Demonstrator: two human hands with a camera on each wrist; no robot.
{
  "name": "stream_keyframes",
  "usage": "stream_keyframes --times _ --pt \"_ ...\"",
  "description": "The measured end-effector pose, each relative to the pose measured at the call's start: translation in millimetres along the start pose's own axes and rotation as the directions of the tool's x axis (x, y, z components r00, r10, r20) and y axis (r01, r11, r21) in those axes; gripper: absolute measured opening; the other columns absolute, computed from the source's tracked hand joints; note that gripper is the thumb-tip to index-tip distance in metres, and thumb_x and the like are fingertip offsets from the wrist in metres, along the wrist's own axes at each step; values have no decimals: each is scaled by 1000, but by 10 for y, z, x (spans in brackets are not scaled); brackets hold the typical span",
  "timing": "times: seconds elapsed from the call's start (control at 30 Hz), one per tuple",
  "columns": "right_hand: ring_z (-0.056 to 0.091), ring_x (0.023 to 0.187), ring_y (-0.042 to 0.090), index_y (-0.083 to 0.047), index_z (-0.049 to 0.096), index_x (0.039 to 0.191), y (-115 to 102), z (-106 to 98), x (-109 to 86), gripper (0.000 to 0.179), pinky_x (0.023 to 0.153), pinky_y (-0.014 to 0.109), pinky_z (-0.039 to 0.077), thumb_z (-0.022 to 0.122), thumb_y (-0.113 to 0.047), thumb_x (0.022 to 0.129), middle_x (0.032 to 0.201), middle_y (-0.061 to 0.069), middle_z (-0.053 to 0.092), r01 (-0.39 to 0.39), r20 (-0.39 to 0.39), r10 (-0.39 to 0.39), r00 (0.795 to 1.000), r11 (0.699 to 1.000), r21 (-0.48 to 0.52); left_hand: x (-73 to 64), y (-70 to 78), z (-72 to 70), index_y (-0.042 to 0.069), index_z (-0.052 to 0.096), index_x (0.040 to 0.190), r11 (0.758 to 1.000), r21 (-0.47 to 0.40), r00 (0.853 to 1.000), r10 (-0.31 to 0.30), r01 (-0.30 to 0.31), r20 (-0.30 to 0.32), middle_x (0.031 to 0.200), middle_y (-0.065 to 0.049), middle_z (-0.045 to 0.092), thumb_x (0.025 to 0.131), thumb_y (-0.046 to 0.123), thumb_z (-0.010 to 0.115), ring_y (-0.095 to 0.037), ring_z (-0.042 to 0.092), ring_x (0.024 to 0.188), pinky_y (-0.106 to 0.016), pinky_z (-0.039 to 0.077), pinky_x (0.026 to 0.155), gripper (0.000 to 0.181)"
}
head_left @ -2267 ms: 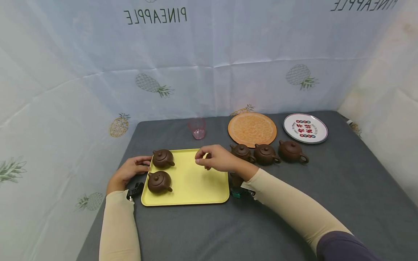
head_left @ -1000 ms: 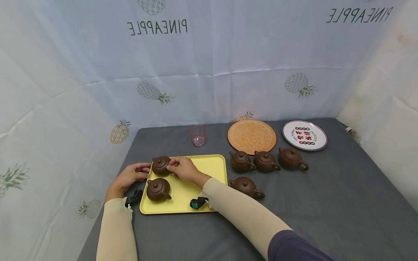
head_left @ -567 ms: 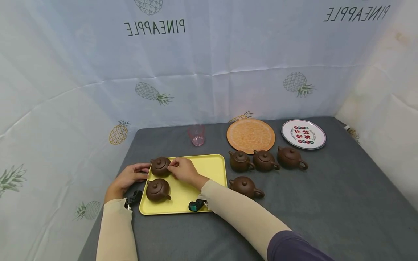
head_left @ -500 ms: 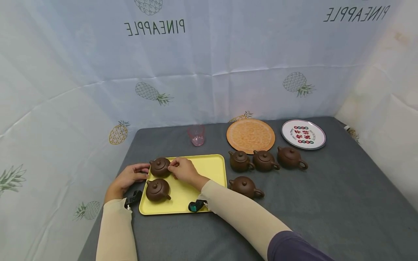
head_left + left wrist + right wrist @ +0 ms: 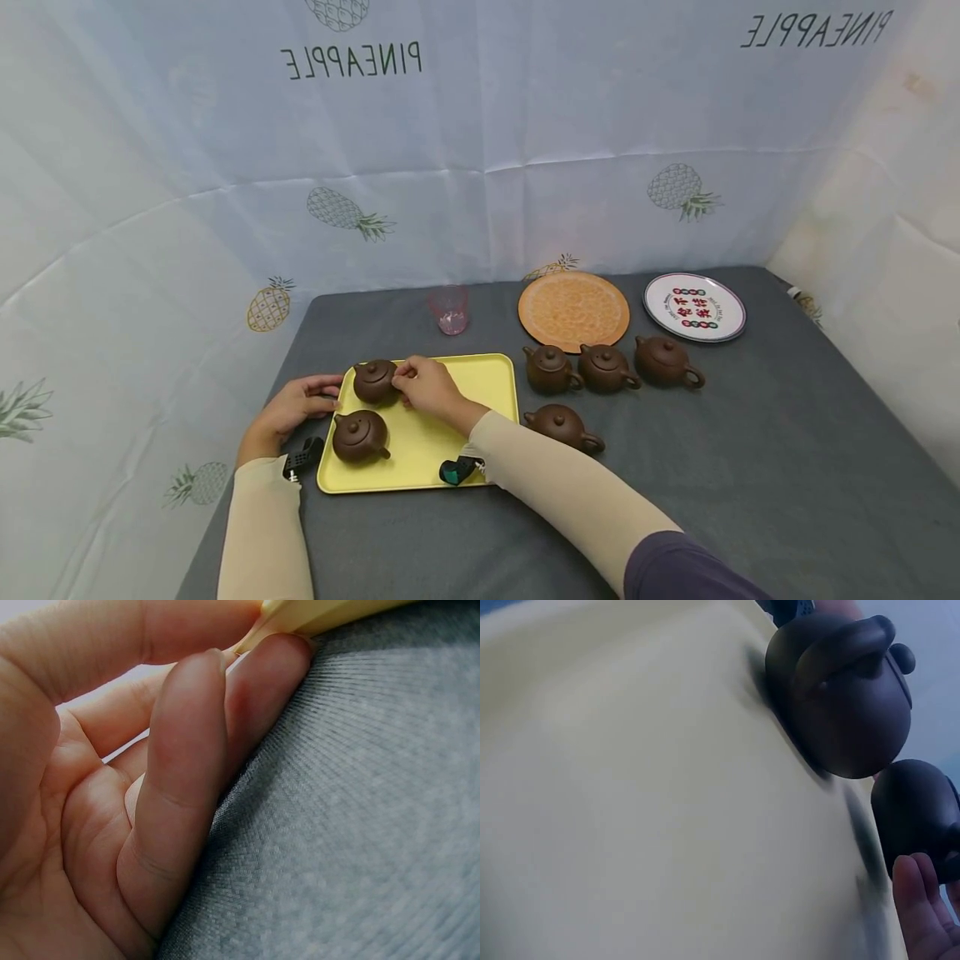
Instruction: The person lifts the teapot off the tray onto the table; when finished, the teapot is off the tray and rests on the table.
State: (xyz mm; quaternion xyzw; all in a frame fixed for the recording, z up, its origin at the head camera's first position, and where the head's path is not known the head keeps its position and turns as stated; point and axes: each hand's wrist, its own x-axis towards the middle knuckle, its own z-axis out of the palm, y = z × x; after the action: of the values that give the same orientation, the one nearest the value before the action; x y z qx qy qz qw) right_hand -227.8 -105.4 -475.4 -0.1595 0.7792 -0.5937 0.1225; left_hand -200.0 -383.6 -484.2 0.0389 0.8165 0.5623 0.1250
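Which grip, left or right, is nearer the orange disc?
Right. The right grip holds the rear teapot on the yellow tray, in front and left of the orange disc; the left grip, at the tray's left edge, is farther left.

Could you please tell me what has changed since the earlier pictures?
The right hand moved left over the yellow tray and took hold of the rear teapot, which has just shifted slightly right. The left hand, the front teapot and the tray stayed put.
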Motion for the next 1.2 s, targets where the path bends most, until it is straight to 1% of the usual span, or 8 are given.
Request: stream_keyframes --times 0.2,0.3,0.47,0.63,0.77,0.93,1.07,1.2 --pt "67 71 23 -14 65 94 -101 -119 -64 6 57 28 51 64 -20 96 83 -1 61 21 2 -21 1000 998 -59 15 -37 -8 -16 42 138 1000 -7 1000 0 0 11 115 -22 61 90 -2 66 -10 63 86 -26 53 70 55" --pt "68 73 23 -15 65 95 -168 -204 -117 6 58 29 51 63 -21 97 86 -2 61 32 10 -32 999 997 -75 9 -37 -8 -15 43 138 1000 -4 1000 -6 6 9 114 -21 61 89 0 67 -9 63 86 -26 53 71 56" --pt "67 73 19 -16 65 98 -262 -359 -209 7 61 30 52 62 -22 97 90 -2 61 36 30 -34 999 997 -68 0 -10 -11 -12 46 138 1000 14 1000 -8 8 -6 114 -18 62 87 5 72 -8 63 87 -25 52 72 59" --pt "66 75 19 -17 66 100 -331 -517 -310 7 64 30 53 61 -22 98 93 -1 62 46 48 -44 998 997 -58 5 4 -20 -12 46 138 1000 10 1000 5 -5 -1 113 -19 62 87 5 71 -9 63 88 -26 52 74 59" --pt "66 74 18 -18 66 99 -362 -649 -392 7 65 33 53 61 -23 98 92 -2 63 52 52 -48 997 996 -67 13 -6 -27 -12 46 138 1000 23 1000 3 -3 6 114 -20 61 87 5 70 -9 63 88 -26 52 74 59" --pt "66 75 23 -14 67 99 -395 -821 -501 7 72 43 55 62 -18 97 89 3 65 66 57 -65 996 998 -23 13 -18 -38 -11 47 138 999 44 1000 0 -1 6 115 -19 61 88 6 71 -9 62 87 -26 51 73 58" --pt "66 81 33 -11 67 102 -411 -954 -596 8 73 42 55 61 -15 97 92 6 64 75 78 -76 994 997 15 1 -15 -41 -11 46 138 1000 31 1000 0 0 3 114 -19 61 87 6 71 -9 62 87 -26 52 72 59" --pt "65 83 35 -10 66 103 -405 -1101 -707 9 74 44 55 61 -14 97 94 8 64 79 76 -80 994 997 15 2 -12 -38 -10 47 138 1000 26 1000 2 -2 7 115 -19 61 87 7 72 -9 62 88 -26 51 73 59"
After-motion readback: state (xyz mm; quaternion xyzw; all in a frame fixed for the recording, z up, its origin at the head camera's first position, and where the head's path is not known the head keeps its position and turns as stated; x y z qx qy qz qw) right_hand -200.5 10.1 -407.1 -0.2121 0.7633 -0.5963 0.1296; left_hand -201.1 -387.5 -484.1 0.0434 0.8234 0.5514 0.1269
